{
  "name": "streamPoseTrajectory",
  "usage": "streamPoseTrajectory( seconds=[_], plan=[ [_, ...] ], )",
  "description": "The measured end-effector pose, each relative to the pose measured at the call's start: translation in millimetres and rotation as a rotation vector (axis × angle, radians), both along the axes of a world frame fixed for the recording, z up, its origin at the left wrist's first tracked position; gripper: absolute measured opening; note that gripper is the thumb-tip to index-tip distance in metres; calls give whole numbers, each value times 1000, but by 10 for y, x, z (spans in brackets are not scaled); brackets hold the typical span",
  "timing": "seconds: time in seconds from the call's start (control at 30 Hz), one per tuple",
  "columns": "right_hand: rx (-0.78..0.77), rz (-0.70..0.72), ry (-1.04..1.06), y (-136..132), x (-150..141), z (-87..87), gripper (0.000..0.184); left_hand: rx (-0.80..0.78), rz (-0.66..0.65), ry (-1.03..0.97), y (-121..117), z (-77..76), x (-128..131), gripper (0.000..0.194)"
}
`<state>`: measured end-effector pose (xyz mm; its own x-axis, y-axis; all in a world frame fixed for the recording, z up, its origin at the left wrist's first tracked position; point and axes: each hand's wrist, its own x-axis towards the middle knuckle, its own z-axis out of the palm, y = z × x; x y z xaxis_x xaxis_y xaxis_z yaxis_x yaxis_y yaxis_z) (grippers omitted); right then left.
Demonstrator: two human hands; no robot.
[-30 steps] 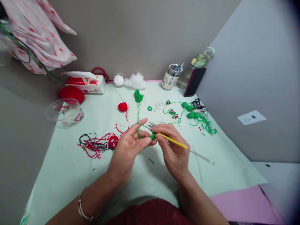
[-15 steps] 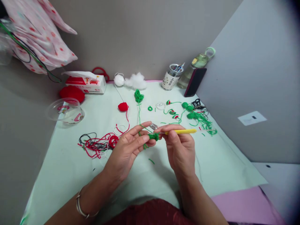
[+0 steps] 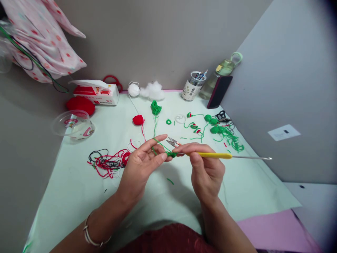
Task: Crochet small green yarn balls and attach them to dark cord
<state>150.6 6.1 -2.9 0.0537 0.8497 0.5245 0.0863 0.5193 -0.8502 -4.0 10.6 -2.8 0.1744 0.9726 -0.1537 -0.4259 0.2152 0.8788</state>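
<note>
Landmark: the snips, blades parted, on the bench. Piece, small, green: just on the near side of the snips, pinched between thumb and fingertips of the left hand. Strand, green: up from the piece, over the raised forefinger to the left of the snips, on to the skein beyond them. Hook, yellow grip, bare shaft at each end: to the right of the snips, grasped by thumb and fingers of the right hand, one end at the piece; whether a loop lies on it, too small to tell. Fault one, likeliest: a dropped or split stitch, from drawing the hook back too far or catching only part of the ply. Fault two: uneven stitches, from the strand slackening or tightening over the finger. Fault three: a nicked strand or pricked finger, the open blades lying so near both. Fault four: a snag beyond the snips, should the skein knot as it pays out. Fault five: a caught thread, from the hook's free end swinging towards the green bundle, right of the snips. Minor entry: tangle, red, black and white, left of the snips, ready to foul a dipping wrist.
</note>
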Motion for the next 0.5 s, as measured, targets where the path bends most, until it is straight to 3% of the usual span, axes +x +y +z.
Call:
streamPoseTrajectory(
  seconds=[0.37,0.5],
  plan=[
    [92,16,-148,6,36,13,24,135,127,258,-22,-30,5,40],
    [204,0,-297,-2,13,-18,25,225,225,385,-59,-60,34,37]
  ],
)
